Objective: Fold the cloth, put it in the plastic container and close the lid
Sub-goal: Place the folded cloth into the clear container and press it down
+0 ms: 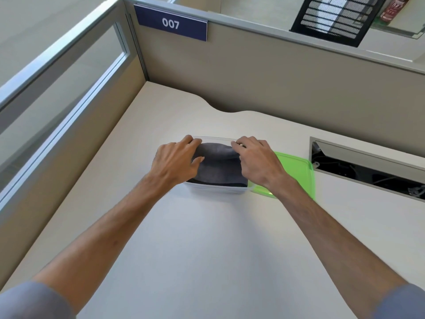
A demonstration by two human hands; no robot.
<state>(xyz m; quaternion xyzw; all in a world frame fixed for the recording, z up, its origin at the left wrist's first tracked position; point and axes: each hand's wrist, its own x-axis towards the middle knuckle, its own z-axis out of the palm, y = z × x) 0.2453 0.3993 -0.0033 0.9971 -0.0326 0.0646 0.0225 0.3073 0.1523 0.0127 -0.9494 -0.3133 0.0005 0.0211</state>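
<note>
From the head camera, the only writing that could be read was "007" in white on a dark blue sign [170,25] clipped to the top of the partition [264,88] in the upper left of the frame. A red item [392,9] at the upper right corner carried printing too blurred to read, beside a black perforated panel [333,18].

At the centre of the frame a clear plastic container [219,188] stood on the pale desk [207,238]. The folded grey cloth [219,164] lay inside it, its top bulging above the rim. The left hand [176,161] rested on the cloth's left side, fingers loosely curled over the far left corner of the container and the thumb pressed flat on the fabric; it was partly open, pushing rather than gripping. The right hand [258,161] sat on the cloth's right side, fingers bent down onto the fabric near the far rim, likewise half curled and pressing. Whether the fingertips pinched any cloth could not be told.

The green lid [296,171] lay flat on the desk just right of the container, partly under the right wrist, off the box. Further right a cable slot [368,166] stood open in the desk. Grey-blue sleeves [32,300] showed at the bottom corners
</note>
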